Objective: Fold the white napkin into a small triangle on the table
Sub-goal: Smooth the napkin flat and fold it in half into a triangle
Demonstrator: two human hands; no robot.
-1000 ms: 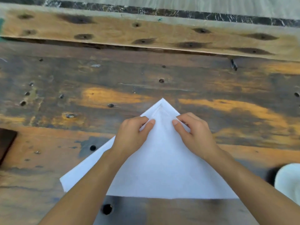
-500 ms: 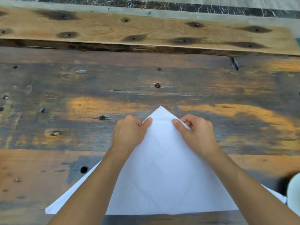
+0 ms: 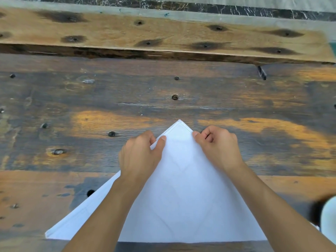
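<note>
The white napkin [image 3: 181, 197] lies flat on the worktop [image 3: 127, 91] as a large triangle. Its long straight edge is nearest the person and its apex points away. A stitched hem runs along both slanted edges up to the tip, and faint diagonal creases cross the upper layer. The lower left corner reaches out onto bare wood; the lower right corner is mostly hidden behind the right forearm.

The left hand [image 3: 140, 157] pinches the left slanted edge just below the apex. Its thumb [image 3: 161, 142] lies on top of the cloth and the other fingers are curled down at the edge. The right hand [image 3: 218, 148] pinches the opposite slanted edge at about the same height, with the thumb tip on the hem and the fingers curled in just off the cloth. The tip of the napkin stands between the two hands and just beyond them. Both forearms cross over the napkin.

The worktop is made of weathered planks, dark grey with orange-brown patches and dotted with nail heads [image 3: 175, 97]. A dark hole [image 3: 90, 192] sits just beside the napkin's left edge. A lighter plank [image 3: 163, 33] with dark-stained spots lies across the far side, and a marbled strip [image 3: 181, 5] runs beyond it. At the lower right a pale rounded object [image 3: 329, 217] is blurred and cut off by the frame; what it is cannot be told.
</note>
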